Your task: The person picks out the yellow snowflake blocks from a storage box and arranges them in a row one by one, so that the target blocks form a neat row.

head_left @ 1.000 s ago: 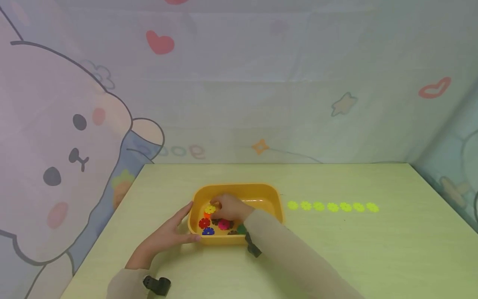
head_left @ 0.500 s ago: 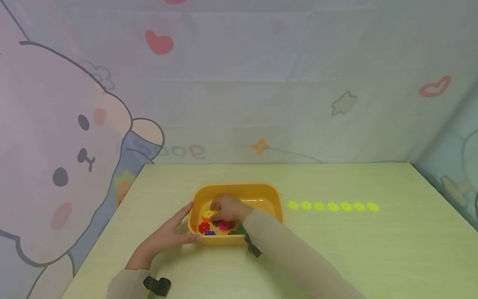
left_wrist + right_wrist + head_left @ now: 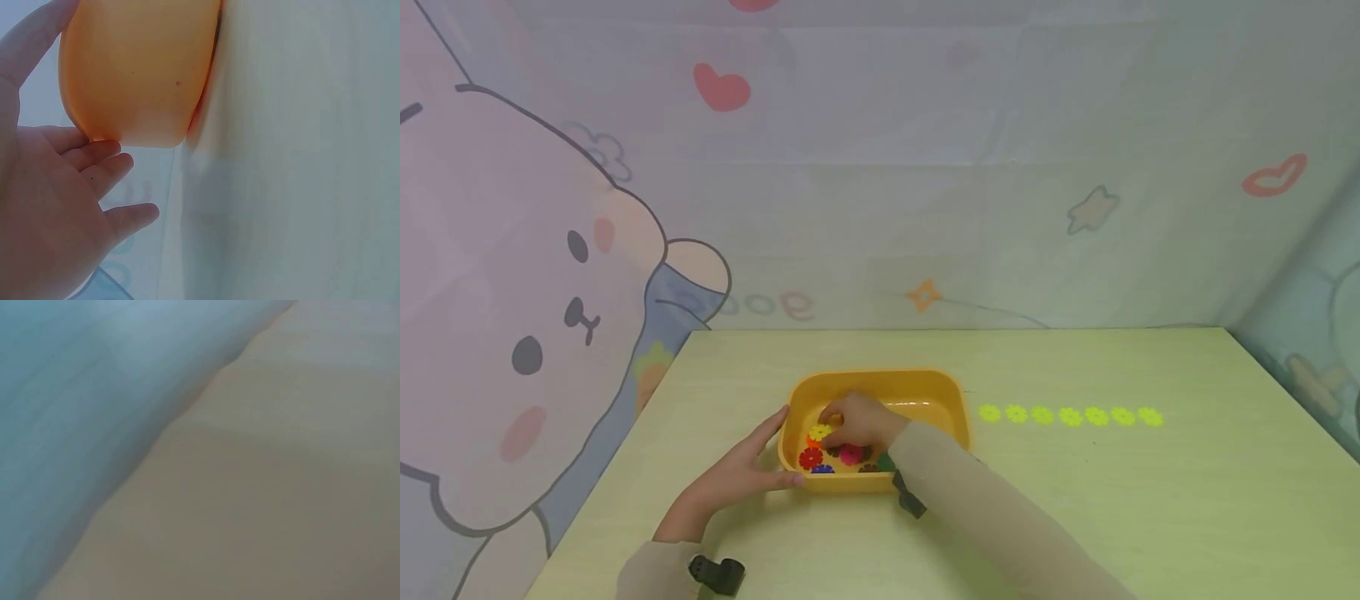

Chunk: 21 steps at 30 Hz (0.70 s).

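Inside the yellow plastic bin (image 3: 925, 385) lie several flower-shaped plastic pieces in mixed colours. My right hand (image 3: 861, 421) reaches into the bin with bent fingers. Its thumb and index finger are beside a yellow flower piece (image 3: 820, 432), which lies over an orange one; whether they pinch it cannot be told. A red flower piece (image 3: 810, 458) and a pink flower piece (image 3: 851, 454) lie close by. My left hand (image 3: 741, 467) touches the bin's left end and front rim with spread fingers. In the left wrist view, fingertips rest against the bin's orange-looking wall (image 3: 137, 75).
A straight row of several yellow-green flower pieces (image 3: 1070, 416) lies on the pale table (image 3: 1112, 508), right of the bin. A cartoon-printed cloth (image 3: 865, 183) hangs behind the table. The right wrist view shows mostly blurred sleeve (image 3: 250, 506).
The yellow flower piece in the bin has shifted slightly towards the front. The blue piece has slid partly behind the front wall. My left hand stays against the bin.
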### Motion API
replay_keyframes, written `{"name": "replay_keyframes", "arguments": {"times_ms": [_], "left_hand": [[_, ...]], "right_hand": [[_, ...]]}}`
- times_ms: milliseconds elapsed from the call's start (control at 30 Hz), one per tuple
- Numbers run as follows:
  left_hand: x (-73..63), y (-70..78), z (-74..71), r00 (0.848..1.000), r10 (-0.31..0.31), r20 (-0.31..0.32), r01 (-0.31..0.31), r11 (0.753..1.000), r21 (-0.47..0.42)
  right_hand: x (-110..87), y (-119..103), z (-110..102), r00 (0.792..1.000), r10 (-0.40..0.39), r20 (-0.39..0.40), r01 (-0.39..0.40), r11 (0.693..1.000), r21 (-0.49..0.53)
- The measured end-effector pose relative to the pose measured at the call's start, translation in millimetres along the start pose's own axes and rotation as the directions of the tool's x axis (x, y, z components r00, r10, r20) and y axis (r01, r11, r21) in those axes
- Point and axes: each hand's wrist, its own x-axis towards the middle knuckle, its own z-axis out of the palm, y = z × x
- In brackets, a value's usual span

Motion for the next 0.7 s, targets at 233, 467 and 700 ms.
{"name": "replay_keyframes", "arguments": {"times_ms": [233, 467, 700], "left_hand": [[-0.6, 1.0, -0.2, 1.000, -0.018, 0.003, 0.018, 1.000, -0.013], [-1.1, 0.5, 0.2, 1.000, -0.012, 0.003, 0.012, 1.000, -0.019], [-0.6, -0.7, 0.3, 1.000, -0.008, 0.006, 0.008, 1.000, -0.019]], "right_hand": [[-1.9, -3.0, -1.1, 1.000, -0.003, 0.014, 0.003, 1.000, -0.007], [-3.3, -4.2, -1.1, 0.999, -0.007, 0.039, 0.006, 1.000, 0.030], [-2.2, -2.7, 0.6, 1.000, 0.015, 0.027, -0.017, 0.998, 0.058]]}}
